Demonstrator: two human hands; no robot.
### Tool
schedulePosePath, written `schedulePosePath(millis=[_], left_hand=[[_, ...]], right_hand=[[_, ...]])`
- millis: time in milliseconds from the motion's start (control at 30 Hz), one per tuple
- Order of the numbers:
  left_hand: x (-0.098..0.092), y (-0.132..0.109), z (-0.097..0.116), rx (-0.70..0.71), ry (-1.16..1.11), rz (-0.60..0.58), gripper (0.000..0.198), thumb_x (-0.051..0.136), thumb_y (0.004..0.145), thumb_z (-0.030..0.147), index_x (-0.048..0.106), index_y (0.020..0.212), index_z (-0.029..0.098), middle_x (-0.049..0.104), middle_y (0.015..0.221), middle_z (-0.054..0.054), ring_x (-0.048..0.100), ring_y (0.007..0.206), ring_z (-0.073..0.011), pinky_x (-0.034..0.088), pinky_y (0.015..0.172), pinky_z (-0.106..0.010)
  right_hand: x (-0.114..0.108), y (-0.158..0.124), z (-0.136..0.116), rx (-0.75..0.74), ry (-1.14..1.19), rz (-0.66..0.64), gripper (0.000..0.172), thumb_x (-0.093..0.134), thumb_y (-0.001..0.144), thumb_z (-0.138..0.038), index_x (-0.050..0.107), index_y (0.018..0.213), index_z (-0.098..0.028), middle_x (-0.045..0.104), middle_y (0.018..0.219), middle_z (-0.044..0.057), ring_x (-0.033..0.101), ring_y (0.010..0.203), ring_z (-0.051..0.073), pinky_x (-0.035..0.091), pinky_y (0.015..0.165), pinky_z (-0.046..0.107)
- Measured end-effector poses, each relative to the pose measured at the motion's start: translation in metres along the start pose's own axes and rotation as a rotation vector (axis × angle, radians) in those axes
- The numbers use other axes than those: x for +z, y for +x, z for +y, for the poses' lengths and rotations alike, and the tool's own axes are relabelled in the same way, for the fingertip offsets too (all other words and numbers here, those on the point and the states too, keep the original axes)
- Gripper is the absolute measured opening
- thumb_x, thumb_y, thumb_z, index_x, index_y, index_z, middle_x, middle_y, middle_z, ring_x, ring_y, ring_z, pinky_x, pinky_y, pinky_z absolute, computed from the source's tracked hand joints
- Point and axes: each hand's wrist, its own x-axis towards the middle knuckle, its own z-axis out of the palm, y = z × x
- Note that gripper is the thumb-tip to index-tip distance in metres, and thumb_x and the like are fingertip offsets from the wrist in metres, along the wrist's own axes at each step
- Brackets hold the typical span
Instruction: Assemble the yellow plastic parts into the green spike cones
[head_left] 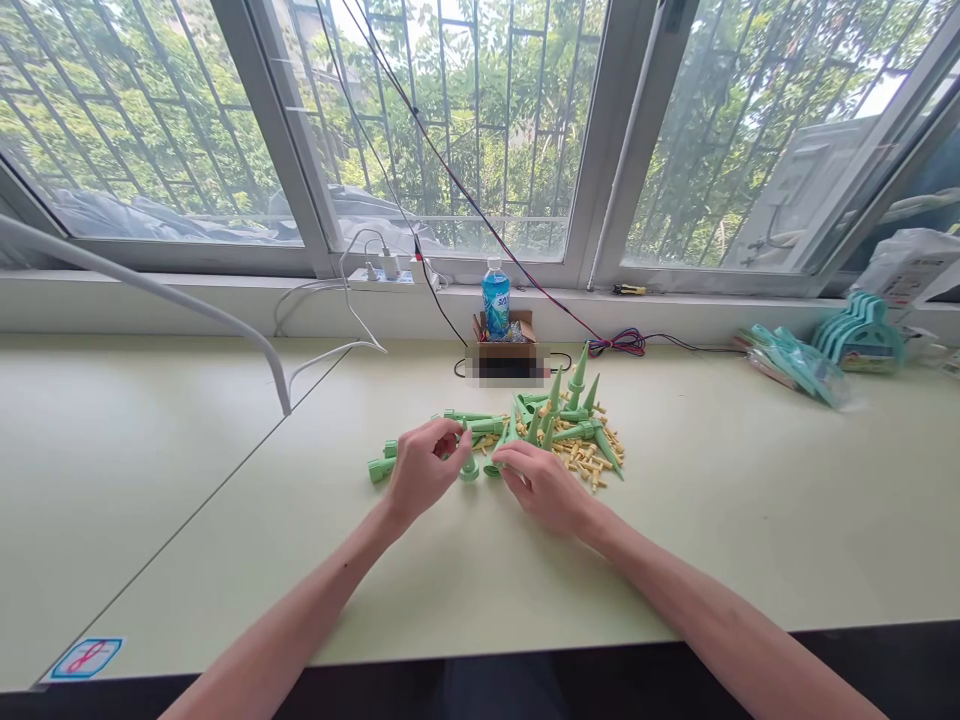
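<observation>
Several green plastic cone-shaped spikes (576, 385) with wide collars stand and lie in a heap at the middle of the table, mixed with small yellow plastic fittings (586, 462). My left hand (427, 462) pinches the upper part of an upright green spike (469, 468) at the heap's near edge. Just to the right, my right hand (546, 486) has its fingers closed at another green spike (493, 469), whose round collar shows beside the fingertips. Under and beyond the left hand lie more green pieces with ribbed caps (379, 470).
Behind the heap, a small cardboard box (510, 330) holds a bottle of blue liquid (496, 300). A coil of cable (619, 343) and bagged teal items (802, 365) lie to the right. A white tube (225, 318) arches over the table's left side.
</observation>
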Motion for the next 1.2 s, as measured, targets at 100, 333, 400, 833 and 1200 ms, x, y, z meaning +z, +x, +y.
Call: schedulePosePath(millis=[100, 333, 400, 833, 1200], left_hand=[[0.004, -0.003, -0.002, 0.008, 0.007, -0.024, 0.020, 0.054, 0.089, 0.030, 0.057, 0.073, 0.018, 0.051, 0.058, 0.004, 0.041, 0.051, -0.0092, 0.037, 0.055, -0.022], [0.016, -0.009, -0.005, -0.022, -0.038, -0.199, 0.018, 0.051, 0.091, 0.031, 0.053, 0.077, 0.019, 0.050, 0.058, 0.005, 0.039, 0.050, -0.0095, 0.036, 0.055, -0.022], [0.018, -0.009, -0.006, -0.031, -0.025, -0.233, 0.020, 0.050, 0.091, 0.032, 0.050, 0.074, 0.019, 0.048, 0.057, 0.005, 0.039, 0.051, -0.0100, 0.036, 0.055, -0.023], [0.021, -0.011, -0.008, -0.077, 0.112, -0.305, 0.036, 0.051, 0.086, 0.033, 0.030, 0.059, 0.021, 0.039, 0.051, 0.005, 0.034, 0.049, -0.0111, 0.027, 0.050, -0.026], [0.021, -0.012, -0.009, -0.106, 0.112, -0.387, 0.031, 0.049, 0.087, 0.037, 0.042, 0.062, 0.021, 0.047, 0.051, 0.003, 0.041, 0.047, -0.0130, 0.028, 0.049, -0.027]], right_hand=[[0.000, 0.000, 0.000, -0.007, 0.010, 0.005, 0.024, 0.047, 0.095, -0.012, 0.062, 0.110, -0.022, 0.066, 0.112, 0.008, 0.066, 0.095, 0.018, 0.051, 0.082, 0.029], [-0.001, 0.000, -0.001, -0.013, 0.009, -0.001, 0.024, 0.046, 0.095, -0.011, 0.062, 0.109, -0.021, 0.066, 0.111, 0.009, 0.066, 0.092, 0.019, 0.052, 0.079, 0.030], [-0.001, 0.000, -0.001, -0.012, 0.007, 0.000, 0.024, 0.046, 0.095, -0.011, 0.063, 0.109, -0.021, 0.066, 0.111, 0.009, 0.066, 0.092, 0.019, 0.052, 0.079, 0.030], [0.000, -0.001, -0.001, -0.017, 0.008, -0.003, 0.025, 0.046, 0.096, -0.012, 0.063, 0.112, -0.022, 0.065, 0.112, 0.008, 0.066, 0.095, 0.019, 0.052, 0.081, 0.031], [-0.002, 0.000, -0.005, -0.016, 0.017, -0.007, 0.028, 0.047, 0.095, -0.010, 0.063, 0.115, -0.022, 0.065, 0.113, 0.009, 0.066, 0.097, 0.020, 0.052, 0.083, 0.032]])
